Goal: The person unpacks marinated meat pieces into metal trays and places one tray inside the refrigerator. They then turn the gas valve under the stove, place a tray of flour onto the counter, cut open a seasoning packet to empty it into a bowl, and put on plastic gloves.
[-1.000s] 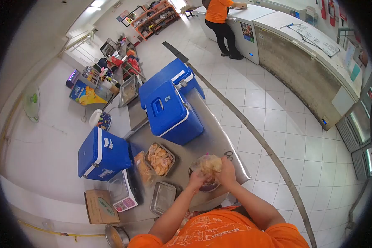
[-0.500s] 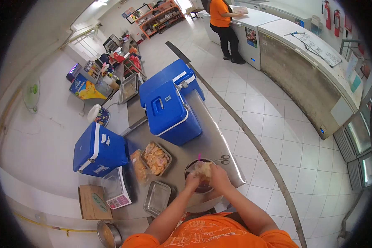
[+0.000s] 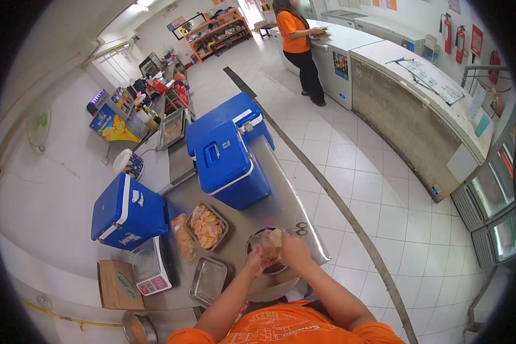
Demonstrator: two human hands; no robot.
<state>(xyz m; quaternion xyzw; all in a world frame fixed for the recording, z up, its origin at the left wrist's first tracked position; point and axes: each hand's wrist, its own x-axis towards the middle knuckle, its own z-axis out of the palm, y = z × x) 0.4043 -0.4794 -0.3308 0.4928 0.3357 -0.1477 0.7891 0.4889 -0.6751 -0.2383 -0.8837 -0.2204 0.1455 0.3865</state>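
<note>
Shifted since earlier, the hands (image 3: 296,251) and bag (image 3: 272,242) partly hide the bowl (image 3: 251,243)

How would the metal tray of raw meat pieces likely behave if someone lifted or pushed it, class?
The metal tray looks rigid, so it should keep its shape. It may feel heavy, since raw meat pieces fill it; tilting could make them slide. Pushed, it would probably slide rather than roll, sitting flat on a smooth metal table.
</note>
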